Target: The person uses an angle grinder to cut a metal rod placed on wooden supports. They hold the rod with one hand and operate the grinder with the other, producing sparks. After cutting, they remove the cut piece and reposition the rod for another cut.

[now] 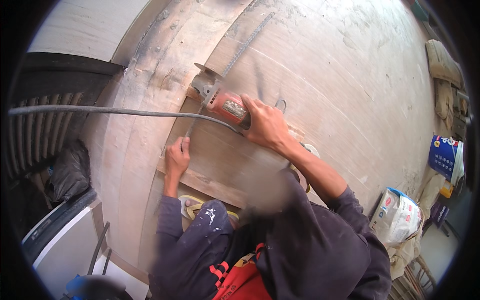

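Observation:
My right hand (267, 125) is closed around the rear body of a red angle grinder (229, 106). At the grinder's head, the thin cutting disc (208, 70) lies close to a ribbed steel rebar (248, 45); I cannot tell whether they touch. The rebar slants from the upper middle, passes behind the grinder, and reaches my left hand (177, 159), whose fingers are closed on its near end. A thick grey power cord (120, 111) crosses from the left edge to the grinder's rear. Below the hands lies a flat wooden plank (207, 187) on the floor.
A bent metal loop (283, 104) lies beyond my right hand. At right stand a blue-and-white bucket (444, 159), a white sack (397, 217) and brown bags (443, 62). A black plastic bag (70, 172) and a dark slatted panel (47, 127) are at left. My sandalled foot (189, 206) is near the plank.

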{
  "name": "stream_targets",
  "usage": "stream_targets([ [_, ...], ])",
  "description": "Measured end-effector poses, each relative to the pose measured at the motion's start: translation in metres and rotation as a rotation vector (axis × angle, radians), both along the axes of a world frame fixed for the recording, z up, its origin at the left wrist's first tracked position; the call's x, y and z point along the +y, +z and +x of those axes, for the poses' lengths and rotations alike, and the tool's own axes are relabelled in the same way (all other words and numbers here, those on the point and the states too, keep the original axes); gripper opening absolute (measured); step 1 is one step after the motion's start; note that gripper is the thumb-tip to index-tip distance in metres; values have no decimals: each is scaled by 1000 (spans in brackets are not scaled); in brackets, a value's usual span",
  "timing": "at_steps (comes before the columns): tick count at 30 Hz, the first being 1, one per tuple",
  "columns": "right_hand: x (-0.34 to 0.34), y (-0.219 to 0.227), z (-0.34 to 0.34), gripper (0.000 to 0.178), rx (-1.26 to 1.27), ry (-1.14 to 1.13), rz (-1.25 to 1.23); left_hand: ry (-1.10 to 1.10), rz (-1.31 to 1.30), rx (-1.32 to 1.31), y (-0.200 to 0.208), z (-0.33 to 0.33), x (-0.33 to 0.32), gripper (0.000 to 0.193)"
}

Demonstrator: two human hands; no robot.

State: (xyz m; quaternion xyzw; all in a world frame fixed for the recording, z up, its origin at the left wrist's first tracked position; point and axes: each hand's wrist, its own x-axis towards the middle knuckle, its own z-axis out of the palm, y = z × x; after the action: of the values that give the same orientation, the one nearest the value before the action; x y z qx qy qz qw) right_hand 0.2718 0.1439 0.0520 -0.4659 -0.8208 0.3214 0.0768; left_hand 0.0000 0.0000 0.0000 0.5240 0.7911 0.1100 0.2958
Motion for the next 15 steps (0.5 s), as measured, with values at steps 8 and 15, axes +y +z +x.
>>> stream_targets([
  [8,-10,52,5,81,238,-202,-26,-52,570,440,36,38,-1,25],
  [15,-38,84,17,72,420,-255,126,76,324,-1133,128,154,42,54],
])
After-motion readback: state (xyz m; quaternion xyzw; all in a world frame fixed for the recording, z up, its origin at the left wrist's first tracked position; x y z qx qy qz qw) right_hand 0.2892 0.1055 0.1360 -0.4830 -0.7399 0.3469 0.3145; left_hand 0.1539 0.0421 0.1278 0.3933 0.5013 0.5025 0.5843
